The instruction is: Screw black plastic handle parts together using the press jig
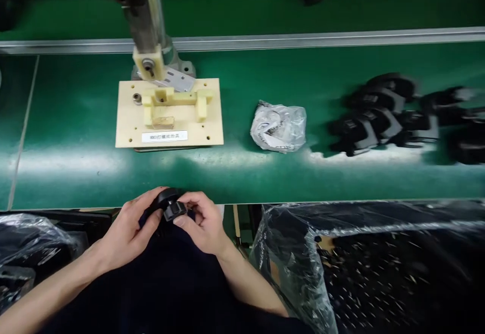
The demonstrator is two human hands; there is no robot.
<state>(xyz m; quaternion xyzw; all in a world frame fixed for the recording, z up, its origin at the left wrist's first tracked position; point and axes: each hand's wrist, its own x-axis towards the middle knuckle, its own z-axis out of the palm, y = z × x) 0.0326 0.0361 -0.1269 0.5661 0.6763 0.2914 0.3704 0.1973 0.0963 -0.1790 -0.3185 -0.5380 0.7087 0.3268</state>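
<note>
Just in front of the bench's near edge, my left hand is closed around a black plastic part with a rounded top. The thumb and fingers of my right hand pinch a small black ribbed knob against that part. Whether a screw sits between knob and part is hidden by my fingers. Farther back on the bench stands a cream fixture with raised blocks and a white label, under a press arm. No hand touches the fixture.
A crumpled clear plastic bag lies on the green bench. Several black and grey parts are grouped at the right. Below the edge, a plastic-lined bin holds many small dark pieces; more plastic wrap is at left.
</note>
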